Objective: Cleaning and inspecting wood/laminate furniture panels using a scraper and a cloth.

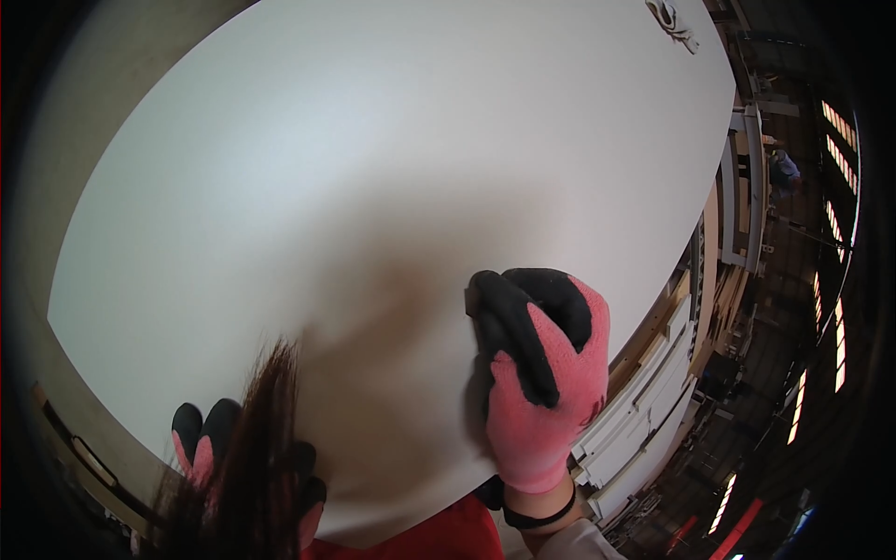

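A large white panel (392, 103) lies before me, with a soft shadow across its near part. My right hand (553, 373), in a pink glove with black-coated fingers, rests on the panel right of centre. Its fingers are curled closed; a small dark edge shows at the fingertips, but I cannot make out what they hold. My left hand (202, 448), gloved alike, is at the panel's near left edge. Its fingertips are stretched out and apart, and a hanging lock of dark hair (252, 448) hides most of the hand.
A crumpled pale cloth (674, 25) lies at the panel's far right. Stacked boards and strips (644, 401) stand along the right side. Farther off, a person (784, 173) is in the dim hall. Red clothing (429, 537) shows at the near edge.
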`<state>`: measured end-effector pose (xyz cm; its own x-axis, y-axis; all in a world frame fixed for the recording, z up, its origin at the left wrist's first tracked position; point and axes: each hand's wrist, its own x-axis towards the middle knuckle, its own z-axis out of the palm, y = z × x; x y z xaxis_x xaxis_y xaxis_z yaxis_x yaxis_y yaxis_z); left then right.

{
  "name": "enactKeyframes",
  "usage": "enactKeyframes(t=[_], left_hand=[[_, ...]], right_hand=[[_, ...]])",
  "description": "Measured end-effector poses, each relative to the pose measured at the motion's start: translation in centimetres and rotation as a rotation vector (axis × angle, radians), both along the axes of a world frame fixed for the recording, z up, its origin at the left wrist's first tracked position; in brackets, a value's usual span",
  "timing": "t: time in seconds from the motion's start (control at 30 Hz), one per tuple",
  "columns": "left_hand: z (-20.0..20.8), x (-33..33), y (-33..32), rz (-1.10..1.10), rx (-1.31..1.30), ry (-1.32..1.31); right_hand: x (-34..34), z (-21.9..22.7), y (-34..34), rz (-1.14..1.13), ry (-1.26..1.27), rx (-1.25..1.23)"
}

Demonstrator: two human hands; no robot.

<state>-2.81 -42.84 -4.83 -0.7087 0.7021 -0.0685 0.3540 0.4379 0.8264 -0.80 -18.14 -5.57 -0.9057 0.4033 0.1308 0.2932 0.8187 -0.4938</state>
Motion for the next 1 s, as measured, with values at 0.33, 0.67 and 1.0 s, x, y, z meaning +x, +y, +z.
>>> enactKeyframes(t=[0.33,0.67,1.0], left_hand=[[-0.5,0.7,-2.6,0.000,-0.215,-0.141],[0.6,0.3,-0.7,0.079,-0.185,-0.254],[1.2,-0.1,-0.7,0.083,-0.218,-0.204]], right_hand=[[0.0,0.0,0.1,0.033,0.010,0.002],[0.4,-0.1,0.1,-0.009,0.006,-0.036],[0.2,0.1,-0.3,-0.020,-0.012,-0.020]])
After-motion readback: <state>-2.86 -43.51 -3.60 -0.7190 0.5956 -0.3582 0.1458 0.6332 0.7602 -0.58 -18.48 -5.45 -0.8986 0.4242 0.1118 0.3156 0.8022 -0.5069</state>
